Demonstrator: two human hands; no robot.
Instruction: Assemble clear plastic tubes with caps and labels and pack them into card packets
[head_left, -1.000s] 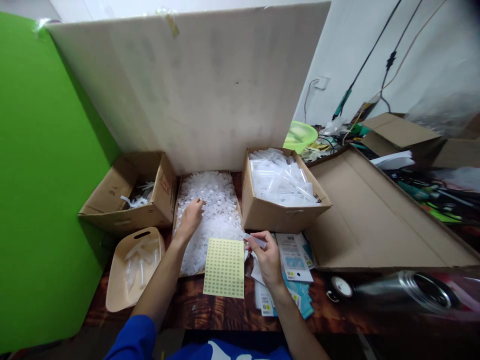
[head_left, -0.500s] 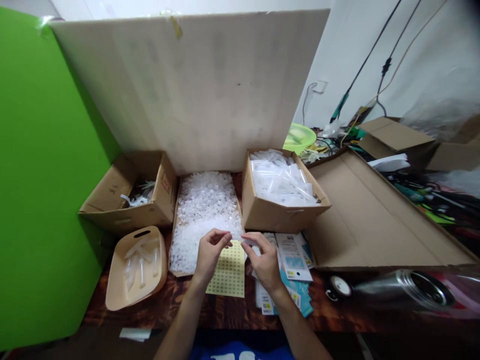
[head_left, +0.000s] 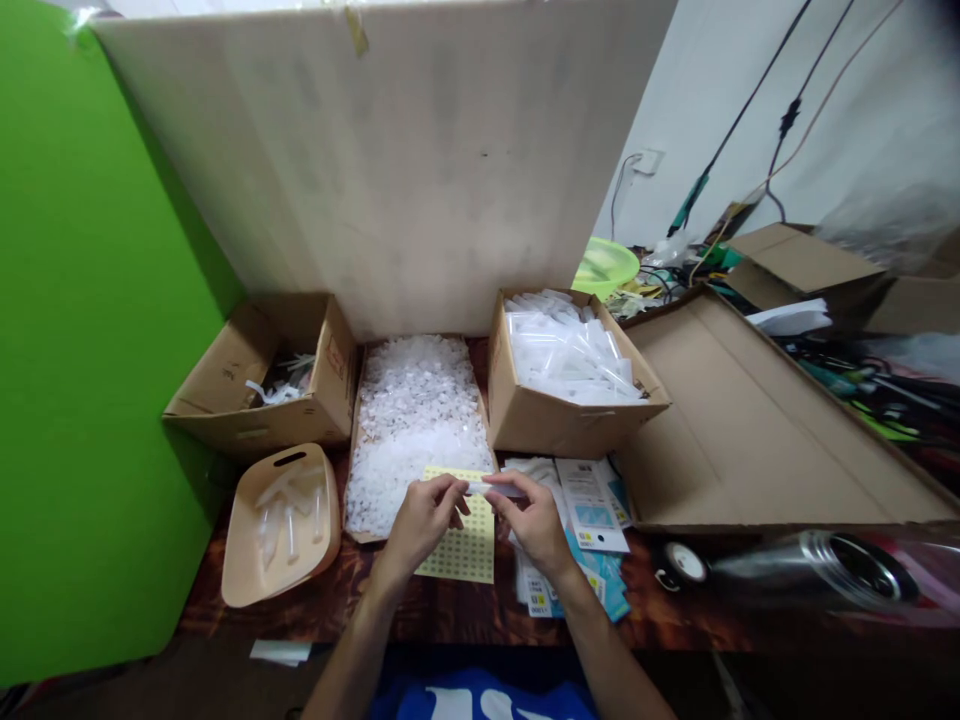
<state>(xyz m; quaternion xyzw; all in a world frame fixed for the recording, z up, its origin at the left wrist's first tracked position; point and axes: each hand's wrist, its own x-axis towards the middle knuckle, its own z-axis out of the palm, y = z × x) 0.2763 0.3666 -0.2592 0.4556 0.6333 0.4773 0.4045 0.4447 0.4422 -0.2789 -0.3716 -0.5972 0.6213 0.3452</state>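
Between my hands, above a yellow sheet of small stickers (head_left: 469, 545), is a small translucent plastic tube (head_left: 478, 487), lying level. My right hand (head_left: 531, 515) is closed on its right part with thumb and fingers. My left hand (head_left: 429, 512) pinches at its left end; whether a small piece is also between those fingertips cannot be made out. Just beyond my hands, a shallow cardboard tray (head_left: 349, 500) holds a heap of small whitish plastic pieces (head_left: 416, 400). Printed cards and packets (head_left: 592, 510) lie by my right wrist.
A beige basket (head_left: 231, 540) with several clear tubes stands at left. Behind it is a cardboard box (head_left: 255, 430) with scraps. Another box (head_left: 570, 428), full of clear tubes, stands right of the tray. A large cardboard lid (head_left: 750, 430) and a metal flask (head_left: 802, 570) are farther right.
My fingers have drawn in around the tube, which now lies level between them, and both hands sit slightly lower over the sticker sheet. The whole view has shifted a little.
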